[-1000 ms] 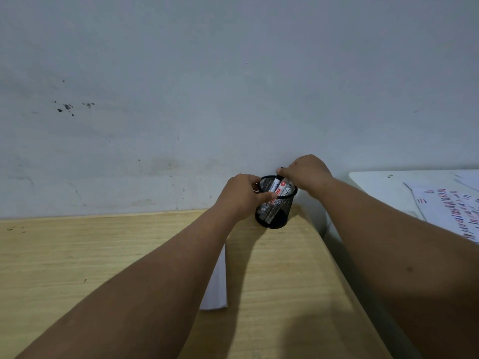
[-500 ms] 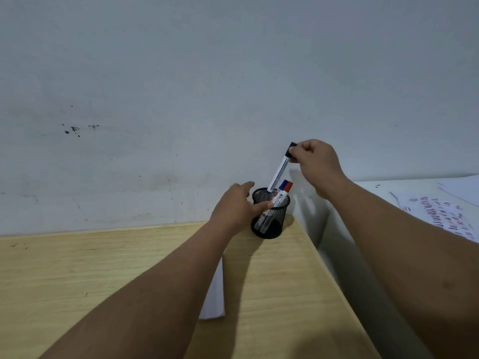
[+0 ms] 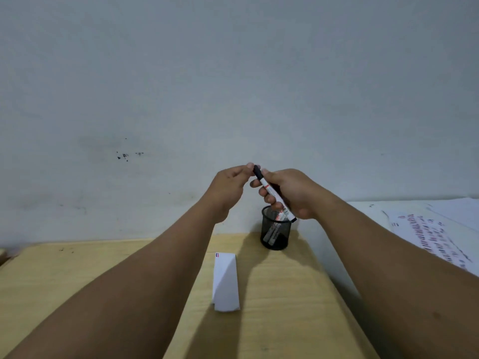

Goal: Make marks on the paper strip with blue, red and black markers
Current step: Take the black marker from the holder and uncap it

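My right hand (image 3: 287, 193) grips a white marker with a black cap (image 3: 269, 190), held slanted in the air above the black mesh pen cup (image 3: 275, 230). My left hand (image 3: 229, 187) pinches the marker's black cap at its upper end. Two other markers lean inside the cup; their caps are hidden. The white paper strip (image 3: 225, 281) lies lengthwise on the wooden table (image 3: 285, 307), below my hands, with a small blue mark and a red mark at its far end.
The pen cup stands at the table's far right, close to the grey wall (image 3: 233, 86). To the right, a white surface (image 3: 375, 208) holds sheets of paper (image 3: 425, 239) covered in red and blue marks. The table's right edge runs diagonally beneath my right forearm.
My right hand lifted the black-capped marker fully out of the cup. My left hand let go of the cup, rose, and took hold of the cap. The paper strip has come into view.
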